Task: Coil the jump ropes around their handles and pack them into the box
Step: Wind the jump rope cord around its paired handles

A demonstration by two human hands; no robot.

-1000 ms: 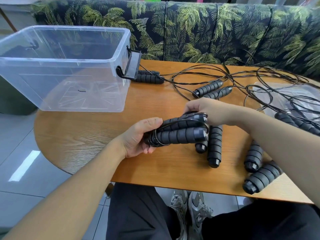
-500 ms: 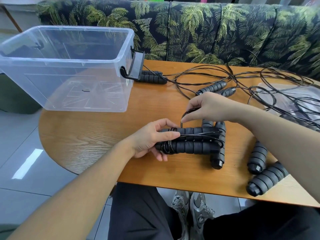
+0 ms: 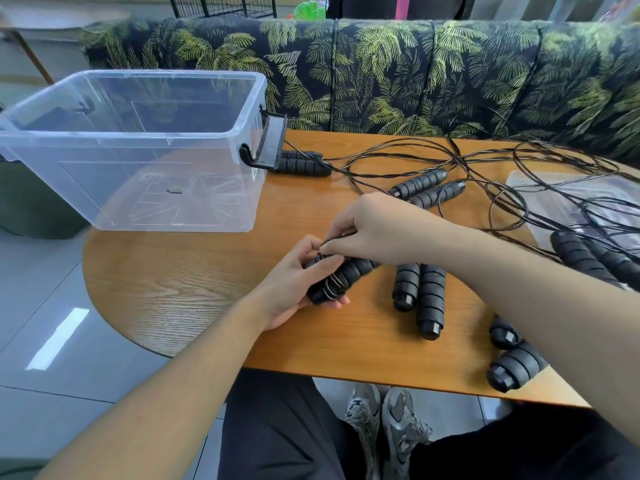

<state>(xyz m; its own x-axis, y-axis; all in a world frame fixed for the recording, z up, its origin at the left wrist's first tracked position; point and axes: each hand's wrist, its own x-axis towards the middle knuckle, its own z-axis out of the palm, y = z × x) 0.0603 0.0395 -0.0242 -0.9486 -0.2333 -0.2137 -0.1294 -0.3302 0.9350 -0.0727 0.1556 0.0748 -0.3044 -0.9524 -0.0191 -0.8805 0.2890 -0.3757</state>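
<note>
Left hand (image 3: 294, 282) gripping coiled foam handles (image 3: 341, 277) near table centre, right hand (image 3: 374, 233) pinching springy thin cord (image 3: 337, 237) at 12 o'clock; likely light, grippy, best held mid-foam.

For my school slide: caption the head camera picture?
Two hands wrap cord round jump-rope handles beside a clear box.

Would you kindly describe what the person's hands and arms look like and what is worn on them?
Both the left hand and the right hand are bare, without gloves, rings or a watch. Both forearms are bare as far as the frame shows; no sleeve is visible.
</note>
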